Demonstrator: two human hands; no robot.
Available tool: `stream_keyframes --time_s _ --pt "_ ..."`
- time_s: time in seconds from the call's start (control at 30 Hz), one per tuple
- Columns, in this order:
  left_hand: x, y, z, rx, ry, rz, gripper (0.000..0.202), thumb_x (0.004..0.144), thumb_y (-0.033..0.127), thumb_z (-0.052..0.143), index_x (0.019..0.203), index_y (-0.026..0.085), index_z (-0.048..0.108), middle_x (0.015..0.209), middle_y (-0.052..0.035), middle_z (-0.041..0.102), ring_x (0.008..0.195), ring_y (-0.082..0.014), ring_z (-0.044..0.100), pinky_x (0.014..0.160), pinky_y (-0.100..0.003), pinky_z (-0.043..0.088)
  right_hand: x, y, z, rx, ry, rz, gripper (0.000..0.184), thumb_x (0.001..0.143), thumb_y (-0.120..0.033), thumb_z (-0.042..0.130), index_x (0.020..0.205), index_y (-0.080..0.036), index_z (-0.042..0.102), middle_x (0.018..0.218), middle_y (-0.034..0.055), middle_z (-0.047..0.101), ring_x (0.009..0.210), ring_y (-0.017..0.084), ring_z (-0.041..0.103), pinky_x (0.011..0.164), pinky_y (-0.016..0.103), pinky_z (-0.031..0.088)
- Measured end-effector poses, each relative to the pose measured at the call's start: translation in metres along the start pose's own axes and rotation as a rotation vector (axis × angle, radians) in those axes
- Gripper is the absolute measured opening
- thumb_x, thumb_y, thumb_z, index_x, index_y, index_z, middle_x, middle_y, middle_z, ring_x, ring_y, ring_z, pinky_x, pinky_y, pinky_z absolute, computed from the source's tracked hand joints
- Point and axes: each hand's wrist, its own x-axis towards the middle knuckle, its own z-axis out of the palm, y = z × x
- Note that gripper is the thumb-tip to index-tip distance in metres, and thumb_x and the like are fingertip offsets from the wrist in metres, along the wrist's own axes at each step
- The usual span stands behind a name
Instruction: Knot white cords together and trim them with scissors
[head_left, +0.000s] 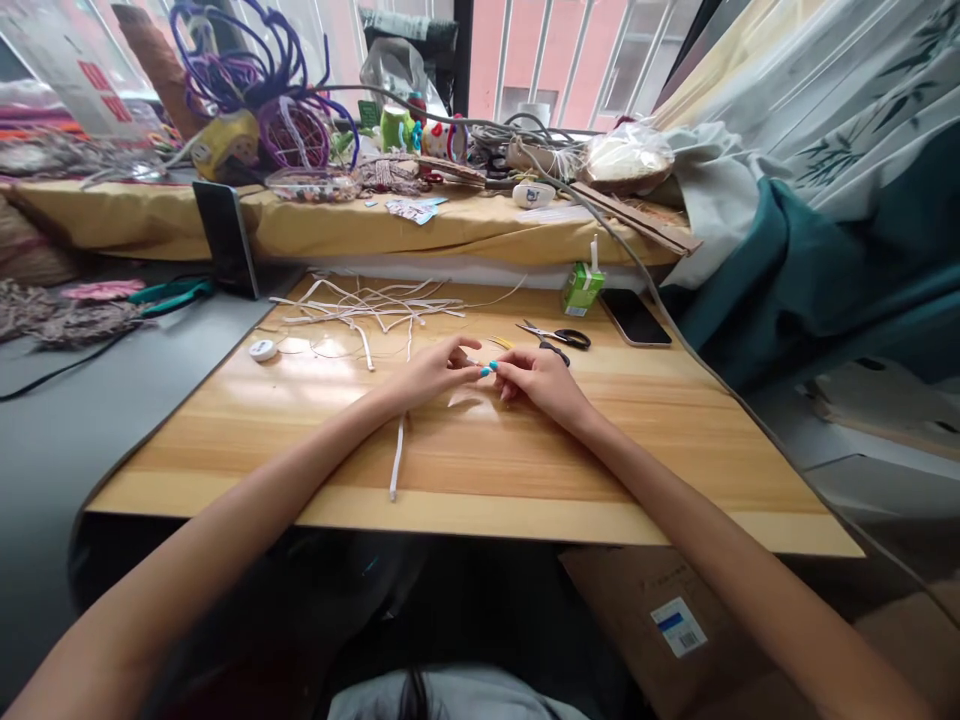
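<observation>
On the smooth counter (pixel 697 440), which has a shiny surface with wood grain, the left hand (pixel 435 372) and the right hand (pixel 544 380) meet near the middle. The fingers of both hands are narrow, in a pinch, and hold between them a small pale piece (pixel 475 362); it is too small to tell its material. This piece lies at the fingertips, where the two thumbs with blue nails are almost touching. Behind the left hand there are white strips (pixel 375 318), thin, flat and flexible, which cross each other in a loose heap. One long strip (pixel 397 460) comes out at the near side of the left forearm. Just beyond the right hand lie scissors (pixel 574 339) with metal blades and black loop handles, and a few thin yellow strips (pixel 501 342).
</observation>
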Motion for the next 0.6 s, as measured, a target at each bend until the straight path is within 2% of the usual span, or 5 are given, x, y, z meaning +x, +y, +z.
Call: stream_keyframes --time_s 0.17,0.33,0.4,0.5,0.6 --pt "0.003 -0.008 0.004 -0.209 -0.025 -0.01 0.035 0.077 0.021 0.045 0.111 0.014 0.043 0.074 -0.0012 0.06 0.07 -0.0119 0.057 0.065 -0.024 0.044 0.002 -0.002 -0.001 0.097 -0.115 0.066 0.028 0.073 -0.04 0.053 0.072 -0.013 0.061 0.061 0.0022 0.061 0.05 0.008 0.056 0.049 0.019 0.044" --pt "0.002 -0.005 0.003 -0.114 -0.129 0.041 0.036 0.079 0.02 0.041 0.115 0.014 0.045 0.067 0.0005 0.055 0.062 -0.0109 0.052 0.058 -0.022 0.042 0.006 -0.003 -0.006 0.083 -0.175 0.087 0.045 0.075 -0.052 0.045 0.07 -0.011 0.062 0.064 0.0047 0.061 0.053 0.008 0.055 0.048 0.018 0.042" --pt "0.001 -0.001 0.004 -0.02 -0.116 0.044 0.037 0.08 0.02 0.04 0.116 0.013 0.043 0.068 -0.0001 0.055 0.064 -0.0114 0.052 0.06 -0.023 0.041 0.006 -0.002 -0.008 0.03 -0.191 0.061 0.042 0.074 -0.049 0.048 0.084 -0.012 0.063 0.066 0.0032 0.06 0.05 0.007 0.052 0.046 0.018 0.041" --pt "0.001 0.002 0.007 0.138 -0.063 0.068 0.041 0.081 0.017 0.038 0.122 0.014 0.035 0.062 0.0024 0.052 0.059 -0.0107 0.049 0.057 -0.022 0.04 0.004 -0.002 -0.009 -0.03 -0.193 0.077 0.053 0.071 -0.046 0.055 0.114 -0.016 0.051 0.076 0.0032 0.06 0.05 0.007 0.051 0.043 0.019 0.04" --pt "0.0 -0.001 0.012 0.28 -0.009 0.142 0.046 0.083 0.017 0.038 0.126 0.012 0.026 0.061 0.0022 0.051 0.058 -0.0117 0.048 0.059 -0.024 0.041 0.003 -0.004 -0.01 -0.065 -0.211 0.073 0.055 0.073 -0.043 0.053 0.121 -0.017 0.045 0.078 0.0033 0.06 0.045 0.006 0.048 0.039 0.019 0.038"
